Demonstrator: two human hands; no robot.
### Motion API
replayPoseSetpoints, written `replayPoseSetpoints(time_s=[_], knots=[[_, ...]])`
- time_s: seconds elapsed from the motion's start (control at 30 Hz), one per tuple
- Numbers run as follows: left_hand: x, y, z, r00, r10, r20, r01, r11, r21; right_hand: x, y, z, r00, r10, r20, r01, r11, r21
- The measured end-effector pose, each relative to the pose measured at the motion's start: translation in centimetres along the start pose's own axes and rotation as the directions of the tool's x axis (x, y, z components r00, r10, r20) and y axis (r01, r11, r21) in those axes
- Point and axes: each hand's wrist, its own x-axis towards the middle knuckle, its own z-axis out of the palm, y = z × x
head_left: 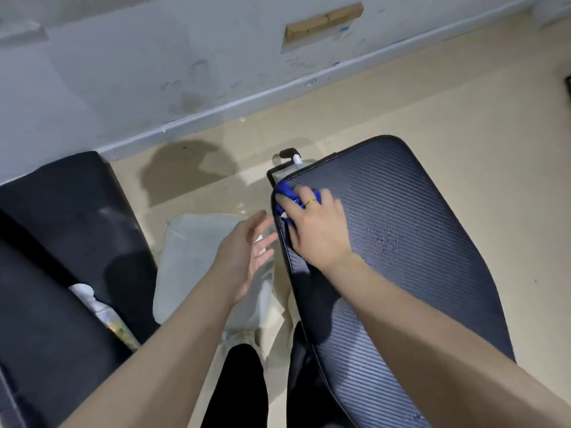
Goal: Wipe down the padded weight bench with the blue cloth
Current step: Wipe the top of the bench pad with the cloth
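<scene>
The padded weight bench (411,230) is a dark pad with a ribbed carbon-fibre pattern, running from bottom centre to the upper right. A patch of droplets sits near its middle. My right hand (315,227) presses the bunched blue cloth (285,191) onto the pad's far left corner, fingers curled over it; most of the cloth is hidden under the hand. A gold ring shows on one finger. My left hand (247,251) hovers just left of the bench edge, palm turned right, fingers relaxed, holding nothing.
A second black padded seat (61,227) fills the left side, with a spray bottle (105,313) lying against it. A grey mat (197,251) lies on the beige floor between the pads. A black metal frame end (285,159) sticks out beyond the bench. The wall runs behind.
</scene>
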Motion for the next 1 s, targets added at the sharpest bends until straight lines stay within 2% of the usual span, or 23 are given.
replayPoseSetpoints(time_s=[0.07,0.1,0.17,0.2,0.23,0.3,0.33,0.37,0.4,0.47,0.53,0.63,0.67,0.7,0.77,0.8,0.83,0.93,1.0], knots=[[-0.5,-0.5,-0.5,0.999,-0.029,0.026,0.028,1.000,0.014,-3.5,-1.1,0.0,0.975,-0.214,0.057,0.215,0.977,-0.008],[-0.8,-0.8,-0.7,0.999,-0.041,0.036,0.039,0.997,0.073,-4.4,-1.0,-0.3,0.950,-0.296,0.100,0.298,0.954,-0.014],[-1.1,-1.5,-1.2,0.999,-0.040,0.035,0.031,0.974,0.224,-3.6,0.6,-0.9,0.916,-0.373,0.149,0.382,0.923,-0.040],[-1.1,-1.8,-1.4,0.999,-0.020,0.030,0.011,0.963,0.270,-2.3,1.5,-1.1,0.936,-0.325,0.133,0.334,0.941,-0.059],[-1.0,-2.0,-1.5,0.999,-0.007,0.033,-0.003,0.956,0.293,-0.8,2.5,-1.4,0.972,-0.206,0.109,0.214,0.975,-0.063],[-0.6,-2.8,-1.7,0.998,0.012,0.060,-0.030,0.952,0.305,1.5,3.9,-1.5,0.992,0.103,0.076,-0.100,0.994,-0.047],[-0.5,-3.0,-1.6,0.997,0.022,0.075,-0.045,0.948,0.315,1.7,3.9,-1.4,0.981,0.183,0.064,-0.181,0.983,-0.044],[-0.5,-3.3,-1.3,0.996,0.032,0.089,-0.060,0.944,0.325,1.0,3.3,-1.1,0.981,0.189,0.035,-0.187,0.981,-0.053],[-0.5,-3.6,-1.1,0.995,0.040,0.090,-0.067,0.947,0.316,-0.2,2.4,-1.0,0.990,0.144,0.013,-0.143,0.988,-0.062],[-0.8,-4.2,-0.6,0.998,0.041,0.051,-0.051,0.976,0.212,-4.0,0.4,-0.5,0.998,-0.052,0.044,0.054,0.998,-0.041],[-1.4,-4.7,0.0,0.999,0.033,0.023,-0.035,0.995,0.090,-7.4,-0.6,-0.5,0.961,-0.254,0.115,0.254,0.967,0.008],[-1.5,-5.4,0.6,0.998,0.069,-0.002,-0.069,0.993,0.093,-5.7,1.9,-0.9,0.908,-0.396,0.139,0.403,0.915,-0.028],[-1.4,-5.6,0.6,0.997,0.083,-0.003,-0.082,0.989,0.122,-4.1,3.1,-0.8,0.924,-0.369,0.102,0.377,0.924,-0.071],[-1.3,-5.7,0.6,0.995,0.102,0.001,-0.101,0.984,0.145,-2.5,4.1,-0.7,0.958,-0.283,0.053,0.287,0.954,-0.090],[-1.1,-5.9,0.5,0.990,0.138,0.005,-0.136,0.974,0.182,-0.5,5.3,-0.6,0.999,-0.023,-0.022,0.022,0.998,-0.055],[-1.0,-6.1,0.5,0.990,0.143,0.002,-0.140,0.968,0.207,-0.6,5.1,-0.5,0.998,0.033,-0.045,-0.035,0.998,-0.049],[-1.1,-6.1,0.6,0.988,0.154,0.008,-0.152,0.963,0.225,-1.5,4.5,-0.3,0.998,0.022,-0.063,-0.026,0.998,-0.058],[-1.9,-6.3,1.5,0.965,0.250,0.085,-0.264,0.902,0.341,-6.5,3.2,-0.2,0.973,-0.225,0.043,0.226,0.974,-0.024],[-2.7,-6.7,2.5,0.949,0.282,0.138,-0.314,0.835,0.452,-9.3,4.0,-0.3,0.900,-0.411,0.146,0.412,0.911,0.022]])
